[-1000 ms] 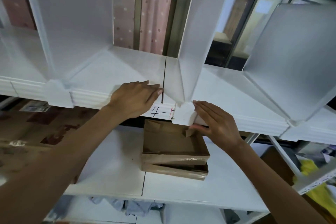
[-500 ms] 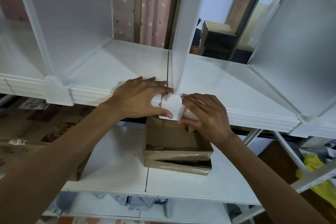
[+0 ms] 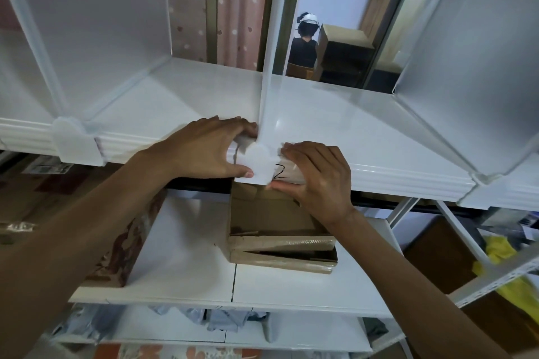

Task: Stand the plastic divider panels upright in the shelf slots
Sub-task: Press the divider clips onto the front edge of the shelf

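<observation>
Hands meet at the near edge of the shelf [image 3: 335,125], one on each side of the middle divider [image 3: 272,38]. That panel stands upright, seen edge-on, and its rounded foot [image 3: 256,165] hooks over the shelf's front lip. The left hand [image 3: 204,148] lies flat on the shelf, fingers spread, with the thumb pressed against the foot's left side. The right hand [image 3: 318,175] pinches the lip just right of the foot, fingers on top and thumb below.

Risk, as I judge it, lies in the foot not being fully seated: uneven pressure from the two thumbs could twist it, and the tall panel would lean left or right. Whether its far end sits in any slot cannot be told from here. Letting go too soon could let it tip toward the left divider [image 3: 96,23] or the right divider [image 3: 472,67], both already standing well apart from it. A slipping foot could also drop onto the box [image 3: 280,242] on the lower shelf [image 3: 180,256].
</observation>
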